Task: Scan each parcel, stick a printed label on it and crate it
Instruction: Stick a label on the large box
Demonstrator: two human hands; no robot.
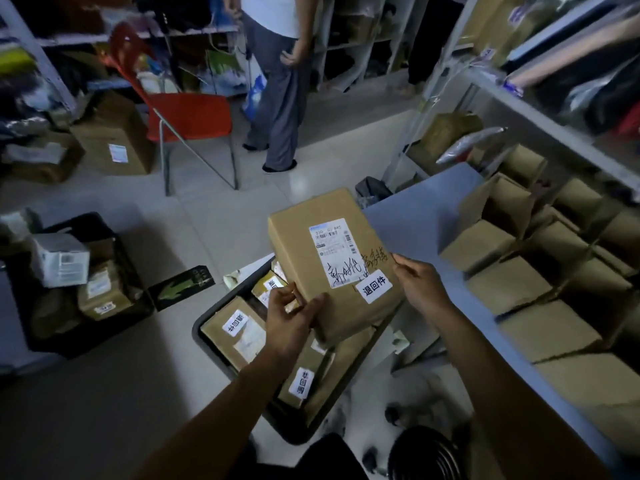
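The parcel point(301, 244) is held tilted in the air above the black crate point(197, 329) on the floor, beside the blue worktop point(419, 216). The left hand point(291, 317) grips its near corner, fingers curled round it. The right hand point(420, 285) pinches its right edge. A white printed label point(374, 286) sits on the top face, touching the shipping label point(334, 252).

Between the left hand point(289, 315) and right hand point(420, 285), the parcel point(294, 233) is matt cardboard with smooth paper labels point(373, 286). Below them the crate point(196, 336) is plastic; beyond, the floor point(221, 216) tiles are glossy and the chair point(190, 116) is red plastic on metal legs.
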